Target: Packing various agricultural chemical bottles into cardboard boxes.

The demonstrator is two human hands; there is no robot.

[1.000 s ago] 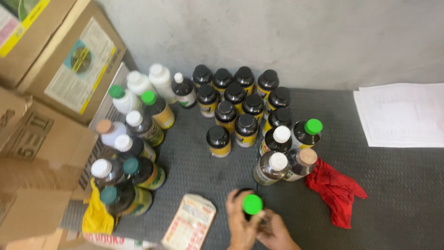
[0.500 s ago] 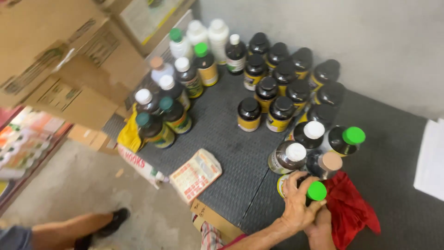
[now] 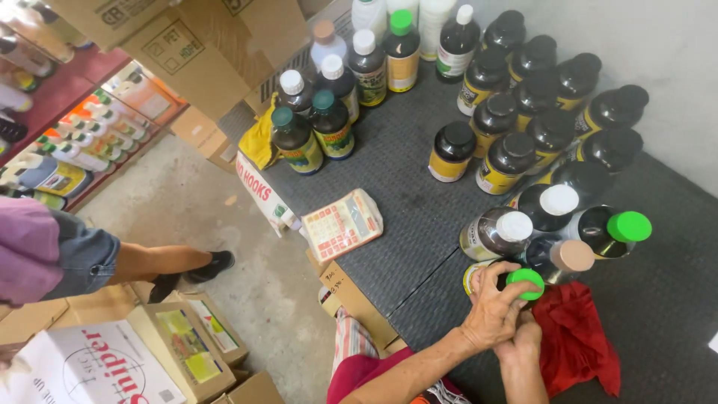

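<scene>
Now at lower right of frame: green-capped bottle [image 3: 502, 280], shifted right against the bottle cluster by the red cloth [image 3: 576, 337], left hand [image 3: 493, 310] clasping its cap, right hand [image 3: 521, 344] closed beneath it.

- Left hand [image 3: 493, 314]: I see it at the near edge of the scene, forearm running in from the near left, bare, wrist roughly straight.
- Left fingers [image 3: 499, 275] curled, bent at the knuckles, thumb pointing right; back of the hand faces up.
- Right hand [image 3: 523, 338]: just near and right of the left, mostly covered by it. Touching it.
- Right forearm comes straight up from the near edge. Grip itself hidden; cannot tell.
</scene>
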